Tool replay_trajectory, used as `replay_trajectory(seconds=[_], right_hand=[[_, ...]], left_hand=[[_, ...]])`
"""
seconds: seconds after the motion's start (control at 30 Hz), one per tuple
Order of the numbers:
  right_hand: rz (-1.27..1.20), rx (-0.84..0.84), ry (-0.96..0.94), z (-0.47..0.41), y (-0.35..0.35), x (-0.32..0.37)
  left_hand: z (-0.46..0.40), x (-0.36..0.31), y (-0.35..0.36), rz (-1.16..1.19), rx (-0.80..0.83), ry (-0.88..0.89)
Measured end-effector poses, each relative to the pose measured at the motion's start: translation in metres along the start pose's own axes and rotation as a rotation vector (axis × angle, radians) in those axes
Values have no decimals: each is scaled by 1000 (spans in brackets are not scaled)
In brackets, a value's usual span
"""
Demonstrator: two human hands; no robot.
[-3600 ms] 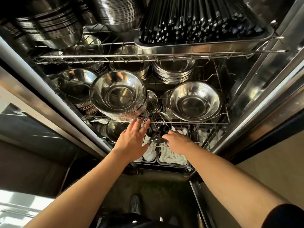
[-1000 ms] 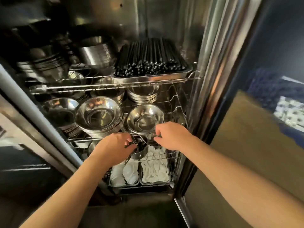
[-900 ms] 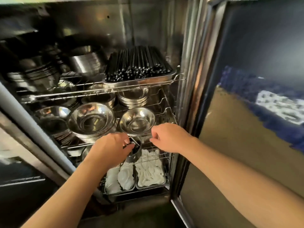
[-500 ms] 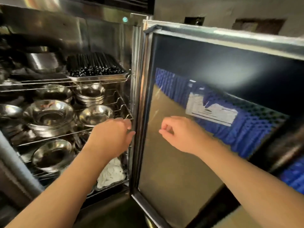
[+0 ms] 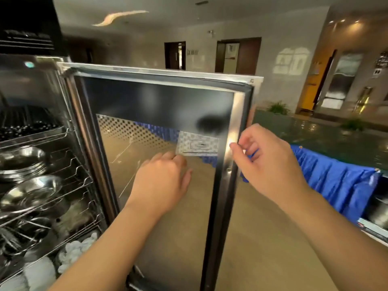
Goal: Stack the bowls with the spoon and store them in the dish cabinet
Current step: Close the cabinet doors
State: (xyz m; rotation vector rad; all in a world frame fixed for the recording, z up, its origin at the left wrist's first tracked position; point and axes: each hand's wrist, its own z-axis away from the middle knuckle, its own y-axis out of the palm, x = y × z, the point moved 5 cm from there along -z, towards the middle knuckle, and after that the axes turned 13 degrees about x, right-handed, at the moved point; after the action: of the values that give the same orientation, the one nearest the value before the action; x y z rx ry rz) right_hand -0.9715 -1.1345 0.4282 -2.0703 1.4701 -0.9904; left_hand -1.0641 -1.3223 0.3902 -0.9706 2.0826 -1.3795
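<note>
The dish cabinet point(image 5: 42, 80) stands open at the left. Stacks of steel bowls point(image 5: 31, 192) sit on its wire racks point(image 5: 84, 181), with more bowls point(image 5: 21, 160) on the level above. The small bowls with the spoon are not clearly visible. The cabinet door point(image 5: 159, 106), dark glass in a metal frame, swings out in front of me. My left hand point(image 5: 161, 183) hovers before the glass, fingers loose, holding nothing. My right hand point(image 5: 266, 162) is at the door's free edge, thumb tip on the frame and fingers curled around the edge.
A tray of black chopsticks point(image 5: 27, 127) fills the upper rack. White ceramic spoons point(image 5: 77, 248) lie in trays at the bottom. A table with a blue skirt point(image 5: 336, 181) stands to the right of the door. Beyond lies a large hall with doorways.
Both hands have come out of the lower rack empty. My view swung right and up, from the shelves to the door. My right hand moved to the door's free edge.
</note>
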Motion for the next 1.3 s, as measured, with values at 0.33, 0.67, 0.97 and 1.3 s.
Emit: replay_trajectory(seconds=[0.33,0.67,0.97,1.3], right_hand=[[-343,344,111,-35,11,-68],[-443,448,-147,-17,9,-52],[-487,520,-428,3,9,6],[-554,645,-720,26,31,109]], left_hand=[[-43,-81,5,12,-25,-89],[2,-105,-5,-7,-84,-286],[77,-96,-36,-3,-136,-517],[181,-51,-77,-98,-248,-829]])
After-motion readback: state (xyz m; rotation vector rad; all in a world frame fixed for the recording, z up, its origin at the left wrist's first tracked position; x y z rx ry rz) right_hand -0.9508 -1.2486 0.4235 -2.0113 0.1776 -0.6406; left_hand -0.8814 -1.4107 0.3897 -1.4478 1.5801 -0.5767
